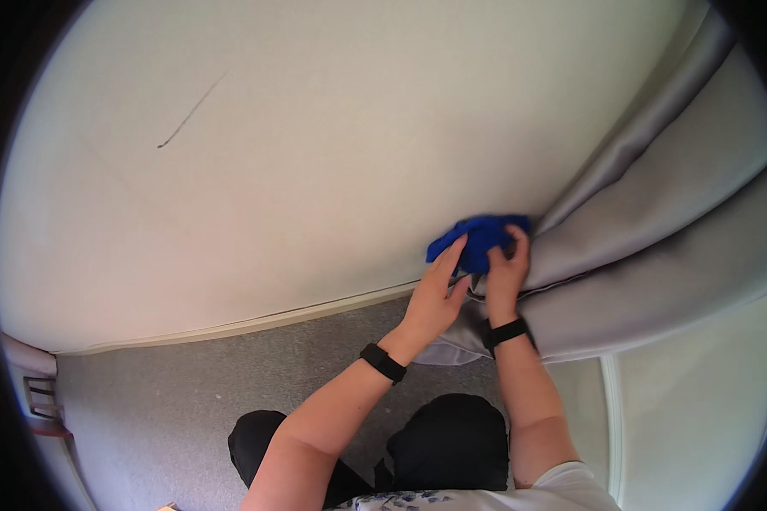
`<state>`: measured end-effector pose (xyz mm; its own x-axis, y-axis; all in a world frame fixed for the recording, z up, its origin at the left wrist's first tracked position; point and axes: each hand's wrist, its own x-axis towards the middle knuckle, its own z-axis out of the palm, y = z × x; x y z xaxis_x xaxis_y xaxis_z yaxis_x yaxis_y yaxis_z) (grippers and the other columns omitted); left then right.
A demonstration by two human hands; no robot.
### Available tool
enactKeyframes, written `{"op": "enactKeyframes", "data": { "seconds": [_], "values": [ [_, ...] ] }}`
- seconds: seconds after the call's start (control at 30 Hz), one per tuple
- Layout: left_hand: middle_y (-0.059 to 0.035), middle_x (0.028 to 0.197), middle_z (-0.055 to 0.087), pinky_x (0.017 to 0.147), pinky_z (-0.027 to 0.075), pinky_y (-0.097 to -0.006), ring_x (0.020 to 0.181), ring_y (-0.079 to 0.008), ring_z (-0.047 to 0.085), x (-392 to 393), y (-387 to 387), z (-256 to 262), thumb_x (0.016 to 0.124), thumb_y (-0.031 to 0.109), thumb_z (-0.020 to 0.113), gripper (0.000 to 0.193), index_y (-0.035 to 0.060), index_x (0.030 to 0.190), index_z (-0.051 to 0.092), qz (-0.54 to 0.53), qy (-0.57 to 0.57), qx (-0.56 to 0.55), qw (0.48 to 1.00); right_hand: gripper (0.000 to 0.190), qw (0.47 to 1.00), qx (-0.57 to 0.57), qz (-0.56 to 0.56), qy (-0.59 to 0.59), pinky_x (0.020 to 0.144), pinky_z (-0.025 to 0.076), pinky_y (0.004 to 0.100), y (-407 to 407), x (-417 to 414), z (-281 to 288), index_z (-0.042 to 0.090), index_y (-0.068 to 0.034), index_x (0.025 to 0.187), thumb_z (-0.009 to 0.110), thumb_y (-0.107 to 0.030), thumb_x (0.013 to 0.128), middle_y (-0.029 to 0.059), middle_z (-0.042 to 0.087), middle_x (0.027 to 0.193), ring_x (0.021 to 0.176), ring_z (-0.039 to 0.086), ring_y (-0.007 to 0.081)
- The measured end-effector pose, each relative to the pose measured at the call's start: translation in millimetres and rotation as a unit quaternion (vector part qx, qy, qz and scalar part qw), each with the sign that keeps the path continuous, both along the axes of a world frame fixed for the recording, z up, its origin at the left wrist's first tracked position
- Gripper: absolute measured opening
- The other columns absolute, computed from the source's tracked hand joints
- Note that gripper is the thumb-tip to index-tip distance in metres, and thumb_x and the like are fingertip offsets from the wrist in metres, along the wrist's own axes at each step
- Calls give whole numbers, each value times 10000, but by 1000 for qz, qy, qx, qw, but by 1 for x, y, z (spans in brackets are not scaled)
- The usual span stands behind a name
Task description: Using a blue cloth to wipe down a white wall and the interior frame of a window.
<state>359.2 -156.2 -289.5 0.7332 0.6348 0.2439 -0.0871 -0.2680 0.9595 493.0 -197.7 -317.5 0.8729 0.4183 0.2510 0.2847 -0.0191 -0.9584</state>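
Note:
A bunched blue cloth [482, 239] lies against the lower part of the pale wall [281, 179], beside the grey curtain. My right hand [510, 265] grips its right side, the fingers curled over the fabric. My left hand [438, 294] touches the cloth's left edge with its fingertips; the thumb stands apart, and whether these fingers hold any fabric is unclear. Each wrist wears a black band. Higher up on the left, the wall bears a thin dark slanting mark [192, 112].
Long grey curtains [613, 255] hang at the right, reaching the grey carpet [198, 389]. A cream skirting board [230, 327] runs along the wall's foot. White panels [684, 383] stand at the lower right. My knees in black trousers are below.

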Motion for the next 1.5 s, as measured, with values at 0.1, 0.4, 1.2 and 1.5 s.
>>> {"op": "enactKeyframes", "data": {
  "seconds": [0.1, 0.4, 1.2, 1.5],
  "values": [
    [-160, 1423, 328, 1050, 288, -333, 1319, -278, 322, 10, -1, 38, 861, 11, 523, 597, 64, 1402, 276, -16, -56, 62, 996, 417, 993, 58, -29, -94, 954, 353, 342, 2, 8, 58, 502, 9, 1171, 511, -5, 754, 143, 542, 1108, 1074, 490, 268],
    [-206, 1372, 378, 1046, 297, -364, 1290, -337, 347, 26, 4, -10, 849, 22, 525, 567, 39, 1374, 313, -19, -8, 90, 996, 568, 966, -78, -102, -225, 961, 315, 440, 15, 6, 1, 304, 46, 1345, 480, -60, 815, 263, 426, 1104, 1079, 411, 413],
    [-209, 1056, 576, 778, 475, -389, 887, -338, 589, -31, -24, -118, 826, 102, 555, 366, 48, 1187, 533, 78, 150, -79, 982, 471, 949, -19, -177, -261, 995, 340, 403, -2, 92, 92, 389, 70, 1283, 496, -52, 841, 284, 473, 1228, 1149, 459, 387],
    [-174, 1142, 576, 844, 473, -329, 990, -256, 591, -37, -25, -114, 871, 86, 551, 357, 35, 1223, 519, 83, 189, -118, 971, 484, 958, -149, -153, -193, 995, 312, 457, 16, 50, -41, 317, 115, 1285, 430, 29, 822, 324, 437, 1154, 1123, 406, 431]
  ]
}}
